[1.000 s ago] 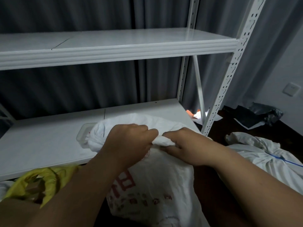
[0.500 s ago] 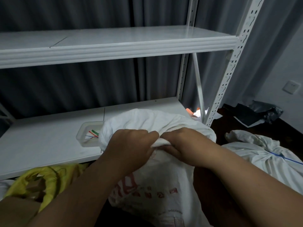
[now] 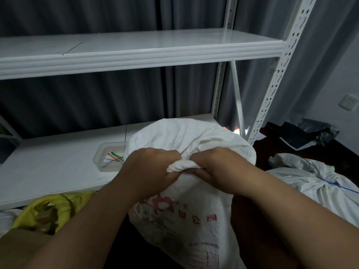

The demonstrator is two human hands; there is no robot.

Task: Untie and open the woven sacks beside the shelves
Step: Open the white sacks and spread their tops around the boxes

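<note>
We have the white woven sack (image 3: 186, 216) standing in front of the lower shelf (image 3: 48, 171) of the white rack, its red-printed side toward us and its gathered top bunched up over the shelf edge. It looks like soft, crinkly woven plastic: limp at the neck, probably somewhat slick, and bulky enough below that we judge it has real weight, so we would work the neck rather than lift the body. Our left hand (image 3: 147, 167) and right hand (image 3: 219, 167) are both clenched on a twisted roll of the neck fabric, knuckles nearly touching; that roll is the place to grip.

A second white sack (image 3: 318, 183) lies on the floor to the right, still tied with a blue cord (image 3: 338, 186). A yellow bag (image 3: 50, 212) sits low at left with its mouth slack; its contents are unclear.

On the lower shelf, just left of our sack, a small clear tray (image 3: 103, 162) holds a few coloured ties (image 3: 114, 158), red, green and blue.
</note>
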